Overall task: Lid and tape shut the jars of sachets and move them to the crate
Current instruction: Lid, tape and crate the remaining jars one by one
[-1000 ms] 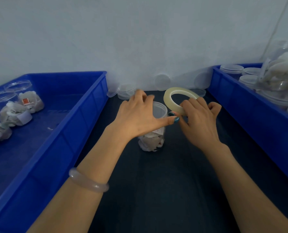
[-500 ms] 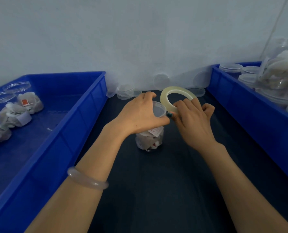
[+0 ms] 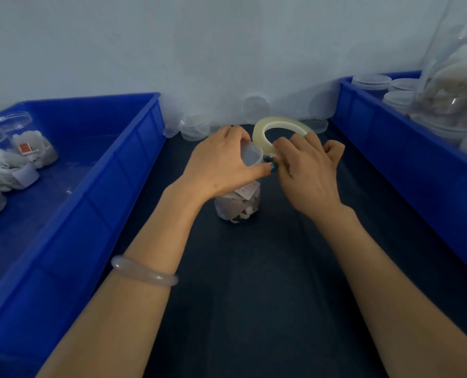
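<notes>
Clear plastic packed with white sachets, the jar of sachets (image 3: 237, 204) stands upright on the dark desk (image 3: 254, 296), between two blue crates. Its translucent lid (image 3: 250, 156) sits on top. The left hand (image 3: 218, 167) reaches over the jar from the left. Its grip is clasped round the lid and rim, with the fingers curled over the far side and the teal-nailed thumb pressed at the rim's right side.

Just right of the jar, the right hand (image 3: 308, 170) has its grip pinched on the near edge of a pale tape roll (image 3: 259, 132). The roll stands tilted on edge behind the jar's right side, close against the lid. Whether a strip of tape runs onto the jar, I cannot tell. Both thumbs meet at the jar's right rim. A pale bracelet (image 3: 145, 271) circles the left forearm, nearer than the jar.

Left of the jar, the left crate (image 3: 90, 186) holds more filled jars (image 3: 22, 148) at its far-left end. Right of the jar, the right crate (image 3: 390, 148) carries round translucent lids and a big clear container (image 3: 456, 75) of white sachets. Behind the jar, loose lids (image 3: 197, 126) lie along the foot of the wall.
</notes>
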{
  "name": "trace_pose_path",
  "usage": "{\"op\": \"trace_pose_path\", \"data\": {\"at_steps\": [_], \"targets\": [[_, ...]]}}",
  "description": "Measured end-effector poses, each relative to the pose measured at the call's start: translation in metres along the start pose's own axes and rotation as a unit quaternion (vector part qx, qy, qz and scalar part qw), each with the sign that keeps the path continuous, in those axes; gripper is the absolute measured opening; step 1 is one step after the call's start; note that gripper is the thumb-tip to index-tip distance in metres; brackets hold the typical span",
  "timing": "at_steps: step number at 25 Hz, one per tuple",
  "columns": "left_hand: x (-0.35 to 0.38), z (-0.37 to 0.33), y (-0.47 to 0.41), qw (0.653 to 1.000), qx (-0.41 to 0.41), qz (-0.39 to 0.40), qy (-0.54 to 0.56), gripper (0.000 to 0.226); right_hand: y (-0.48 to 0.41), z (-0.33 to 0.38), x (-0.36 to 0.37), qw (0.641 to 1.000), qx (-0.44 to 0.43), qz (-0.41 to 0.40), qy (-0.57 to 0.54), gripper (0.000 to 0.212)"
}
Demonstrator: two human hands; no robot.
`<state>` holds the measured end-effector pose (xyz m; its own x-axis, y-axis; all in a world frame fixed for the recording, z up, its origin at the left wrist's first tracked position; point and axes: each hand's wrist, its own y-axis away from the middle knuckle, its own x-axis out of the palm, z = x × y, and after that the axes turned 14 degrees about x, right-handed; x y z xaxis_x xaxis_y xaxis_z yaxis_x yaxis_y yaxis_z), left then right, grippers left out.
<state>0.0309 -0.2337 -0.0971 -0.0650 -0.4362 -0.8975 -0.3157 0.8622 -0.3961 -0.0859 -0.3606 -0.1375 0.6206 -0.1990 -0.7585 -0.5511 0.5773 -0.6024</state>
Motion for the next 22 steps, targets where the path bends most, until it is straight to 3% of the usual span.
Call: {"op": "trace_pose_path", "data": {"at_steps": [8,17,18,21,22], "targets": [[0.001,0.001,-0.001,0.999,0.016,-0.032,0.030,0.052,0.003,0.010,0.007,0.998,0.065,-0.017,-0.003,0.025],[-0.002,-0.002,-0.005,0.999,0.016,-0.036,0.031,0.049,-0.003,0.024,0.020,0.993,0.104,-0.043,0.022,0.020],[-0.003,-0.003,-0.004,0.998,0.022,-0.034,0.037,0.048,-0.008,0.022,0.026,0.992,0.121,-0.038,0.024,0.022],[-0.001,-0.011,0.008,0.996,0.052,-0.025,0.073,0.046,-0.043,-0.011,0.024,0.959,0.278,0.025,0.047,0.034],[-0.003,-0.012,0.009,0.996,0.053,-0.016,0.074,0.045,-0.051,-0.023,0.018,0.958,0.284,0.038,0.028,0.038]]}}
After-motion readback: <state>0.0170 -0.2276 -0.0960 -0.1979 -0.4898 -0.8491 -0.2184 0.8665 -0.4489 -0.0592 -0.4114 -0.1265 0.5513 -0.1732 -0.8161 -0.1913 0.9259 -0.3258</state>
